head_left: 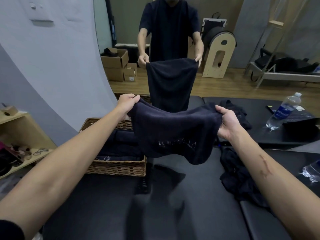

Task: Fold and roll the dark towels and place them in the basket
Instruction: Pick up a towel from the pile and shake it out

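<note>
Left hand (pixel 127 103) and right hand (pixel 225 121) each pinch a top corner of a dark towel (pixel 173 134), stretched in midair above the padded table (pixel 173 205) beside the basket (pixel 117 168), likely to square it for folding.

Single head view, looking forward and down over black padded table (pixel 173 213), close; mirror (pixel 225 40) faces camera.

This is looking like a pilates or fitness studio; a wooden barrel (pixel 219 54) and a reformer frame (pixel 284 73) are showing in the far mirror (pixel 207 40); a black padded table (pixel 173 205) is filling the near side; boxes (pixel 117 64) are standing far left.
</note>
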